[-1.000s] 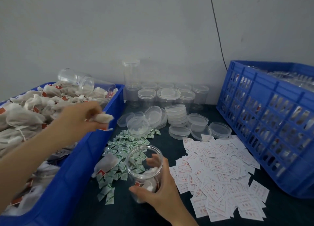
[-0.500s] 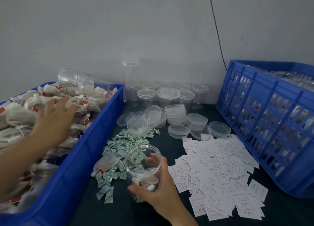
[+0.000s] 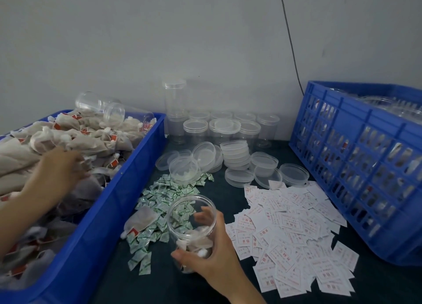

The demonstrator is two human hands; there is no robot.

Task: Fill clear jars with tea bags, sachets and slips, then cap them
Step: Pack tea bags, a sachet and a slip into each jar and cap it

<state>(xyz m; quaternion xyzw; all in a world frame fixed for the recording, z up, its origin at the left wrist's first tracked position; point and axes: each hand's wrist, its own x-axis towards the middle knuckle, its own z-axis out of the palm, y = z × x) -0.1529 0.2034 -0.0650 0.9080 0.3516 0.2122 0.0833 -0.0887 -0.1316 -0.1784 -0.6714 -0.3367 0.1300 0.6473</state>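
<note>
Over the dark worktop (image 3: pixel 230 189) the right hand (image 3: pixel 212 258) grips the clear plastic jar (image 3: pixel 191 223), mouth up, to the right of the left hand (image 3: pixel 59 169), whose fingers curl among beige tea bags (image 3: pixel 96 141), grasp unclear.

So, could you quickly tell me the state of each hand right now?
Left hand: on the tea bags in the blue bin; grip cannot be told.
Right hand: holds the open clear jar.

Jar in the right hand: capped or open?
Open. The jar shows a bare rim with no lid, a few tea bags at its bottom; the right hand grips its side.
</note>
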